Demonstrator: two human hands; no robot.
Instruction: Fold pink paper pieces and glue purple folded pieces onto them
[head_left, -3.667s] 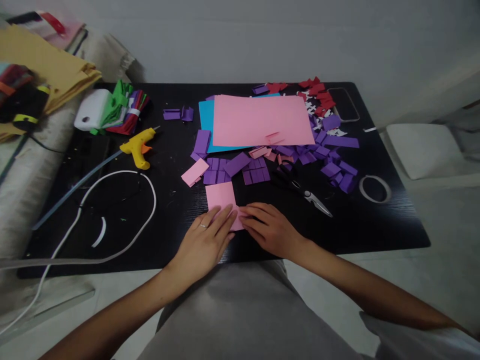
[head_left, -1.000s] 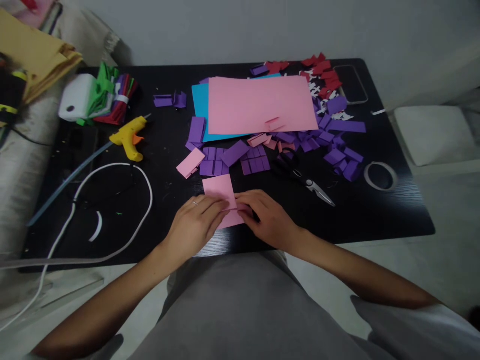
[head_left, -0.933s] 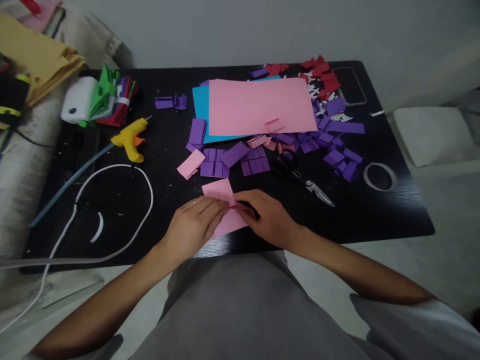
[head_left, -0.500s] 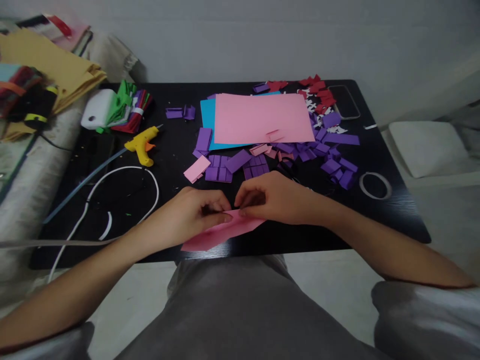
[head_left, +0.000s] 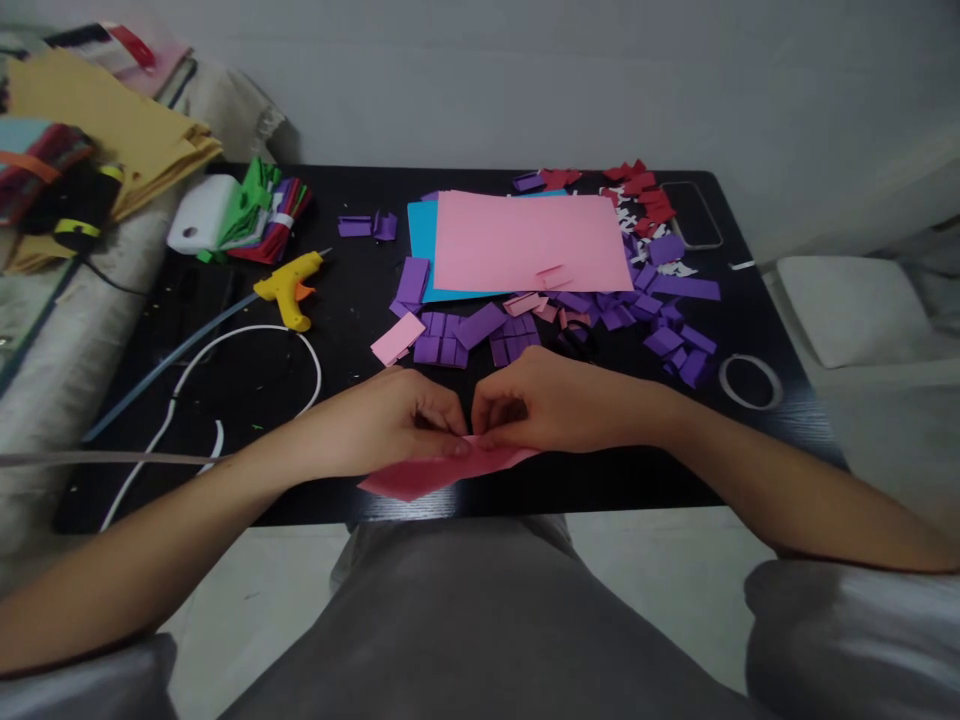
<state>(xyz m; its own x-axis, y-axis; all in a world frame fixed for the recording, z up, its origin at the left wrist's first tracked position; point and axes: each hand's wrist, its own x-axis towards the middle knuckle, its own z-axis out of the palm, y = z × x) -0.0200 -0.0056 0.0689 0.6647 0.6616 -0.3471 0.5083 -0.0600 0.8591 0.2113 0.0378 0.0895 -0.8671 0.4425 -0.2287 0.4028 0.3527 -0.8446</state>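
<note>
A strip of pink paper [head_left: 431, 478] is held near the front edge of the black table, its left end slanting down toward me. My left hand [head_left: 420, 425] pinches its upper edge between thumb and fingers. Close beside it, my right hand [head_left: 517, 405] grips the same edge, thumb on top and fingers curled. Part of the strip is hidden under both hands. Just beyond my hands lie folded purple paper pieces [head_left: 441, 340] and a folded pink piece [head_left: 397, 340].
Pink sheets [head_left: 532, 240] lie over a blue sheet [head_left: 422, 240] at the back. A yellow glue gun [head_left: 289, 290] and white cable [head_left: 315, 365] are at left. Purple pieces [head_left: 679, 345], red scraps [head_left: 656, 205] and a tape ring [head_left: 750, 382] sit at right.
Both hands have come slightly closer together along the strip's upper edge. The pink strip looks narrower and more folded over. The view has shifted slightly.
</note>
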